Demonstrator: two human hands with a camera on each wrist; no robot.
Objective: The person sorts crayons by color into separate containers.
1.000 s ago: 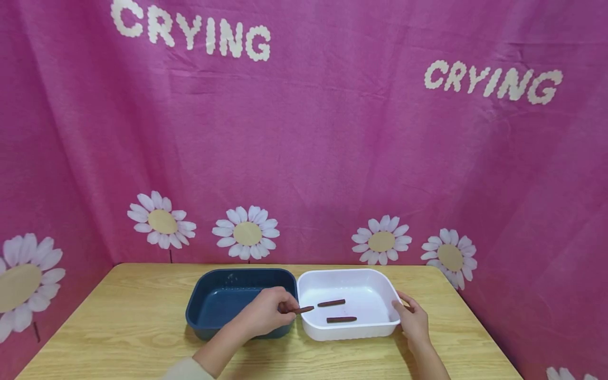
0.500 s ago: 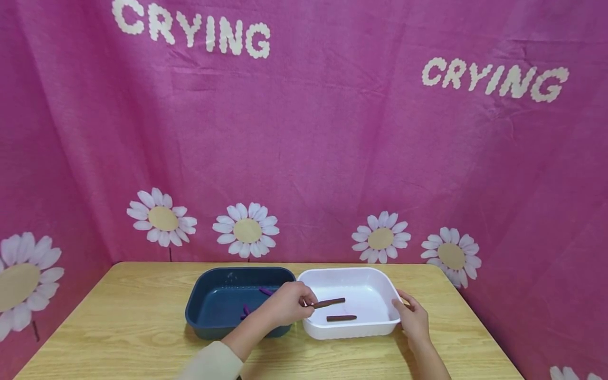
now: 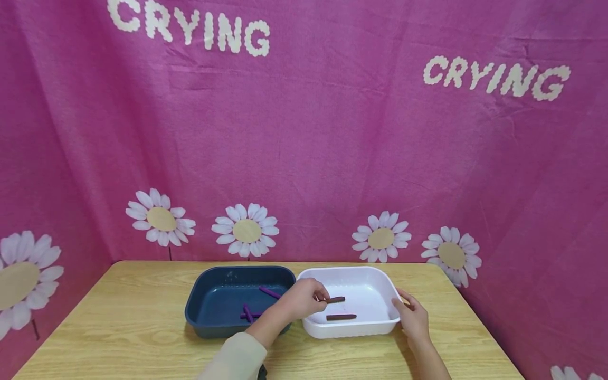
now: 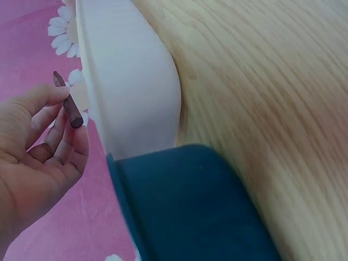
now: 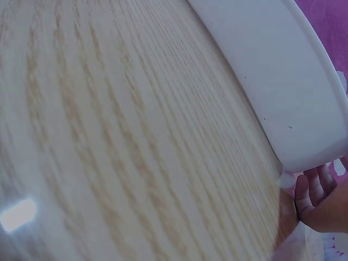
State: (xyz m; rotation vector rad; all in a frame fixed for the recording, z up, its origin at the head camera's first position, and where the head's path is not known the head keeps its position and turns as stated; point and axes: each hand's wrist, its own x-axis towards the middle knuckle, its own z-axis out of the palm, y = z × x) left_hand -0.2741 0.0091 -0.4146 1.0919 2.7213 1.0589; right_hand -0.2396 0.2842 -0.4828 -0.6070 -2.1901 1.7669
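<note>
Between thumb and fingers, my left hand (image 3: pixel 306 298) pinches a brown crayon (image 4: pixel 70 106), over the left side of the white tray (image 3: pixel 351 331). Just past those fingertips in the head view, a brown stick (image 3: pixel 336 299) shows, where the held crayon and one in the tray overlap. Another brown crayon (image 3: pixel 341 317) lies nearer the tray's front wall. My right hand (image 3: pixel 413 319) holds the white tray at its right end, thumb at the rim and fingers along the outside. In the right wrist view, its fingers (image 5: pixel 315 187) are partly cut off by the frame.
A dark blue tray (image 3: pixel 204 328) stands against the white one on its left. It holds purple crayons (image 3: pixel 271 292), partly covered by my left forearm. Both trays are on a wood-grain table (image 3: pixel 142 327), with a pink flowered curtain (image 3: pixel 304 158) behind.
My left hand has moved right with the brown crayon, from the blue tray's edge to over the white tray. Purple crayons have come into sight behind it. The right hand stays put.
</note>
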